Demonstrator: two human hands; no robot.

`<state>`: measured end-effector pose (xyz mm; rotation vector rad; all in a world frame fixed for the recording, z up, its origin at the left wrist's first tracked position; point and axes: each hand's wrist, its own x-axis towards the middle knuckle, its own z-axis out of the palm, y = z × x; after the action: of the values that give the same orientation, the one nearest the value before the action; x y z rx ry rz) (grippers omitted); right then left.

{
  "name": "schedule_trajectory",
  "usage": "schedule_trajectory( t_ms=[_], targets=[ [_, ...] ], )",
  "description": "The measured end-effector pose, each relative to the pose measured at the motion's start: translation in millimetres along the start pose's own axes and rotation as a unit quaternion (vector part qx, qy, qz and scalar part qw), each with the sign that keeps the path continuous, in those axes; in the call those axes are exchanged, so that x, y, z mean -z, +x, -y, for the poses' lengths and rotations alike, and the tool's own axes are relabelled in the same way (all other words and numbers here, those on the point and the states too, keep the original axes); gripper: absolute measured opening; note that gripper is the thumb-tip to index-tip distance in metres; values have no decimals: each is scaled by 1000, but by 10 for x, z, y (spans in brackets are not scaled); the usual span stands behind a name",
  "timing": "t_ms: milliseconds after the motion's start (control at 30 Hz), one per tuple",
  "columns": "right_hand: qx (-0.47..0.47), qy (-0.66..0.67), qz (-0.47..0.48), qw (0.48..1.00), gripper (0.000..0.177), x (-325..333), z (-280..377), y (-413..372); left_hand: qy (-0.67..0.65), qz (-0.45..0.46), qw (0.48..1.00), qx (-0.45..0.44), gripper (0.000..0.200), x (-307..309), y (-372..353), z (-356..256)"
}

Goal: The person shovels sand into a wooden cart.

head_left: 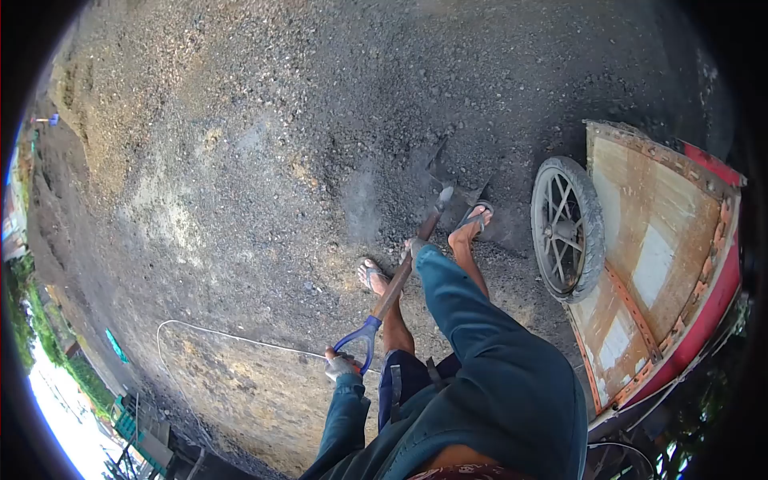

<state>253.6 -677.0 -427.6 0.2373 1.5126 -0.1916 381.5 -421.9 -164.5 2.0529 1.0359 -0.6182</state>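
A shovel with a brown wooden shaft (391, 294) and a blue D-shaped handle (370, 334) slants across in front of my body. My left hand (342, 365), in a greyish glove, is closed on the blue handle. Further down, my right hand (414, 249) wraps round the shaft. The shovel's dark blade (462, 189) rests low in the grey gravel (400, 156), close to my sandalled foot (477, 216); part of the blade blends into the ground.
On the right stands a wooden cart (664, 240) with red edging and a spoked wheel (568, 230). A thin pale cord (240, 338) lies on the ground at the left. My other foot (373, 276) is beside the shaft. Green structures (140, 436) show at the lower left.
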Motion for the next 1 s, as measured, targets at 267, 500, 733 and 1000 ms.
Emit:
schedule_trajectory(
  t_ms=[267, 500, 733, 1000],
  targets=[
    [174, 55, -44, 982, 9, 88, 1738, -1981, -47, 211, 976, -9, 50, -465, -1072, -385],
    [299, 255, 154, 907, 11, -111, 3568, -3688, -59, 314, 925, -206, 48, -1647, -2384, -1854],
    [319, 480, 344, 741, 7, 102, 4212, -5206, -55, 532, 739, -410, 48, -2380, -3628, -3706],
    [305, 496, 420, 696, 9, -4, 4202, -5249, -54, 526, 594, -607, 43, -2190, -4102, -4050]
  ],
)
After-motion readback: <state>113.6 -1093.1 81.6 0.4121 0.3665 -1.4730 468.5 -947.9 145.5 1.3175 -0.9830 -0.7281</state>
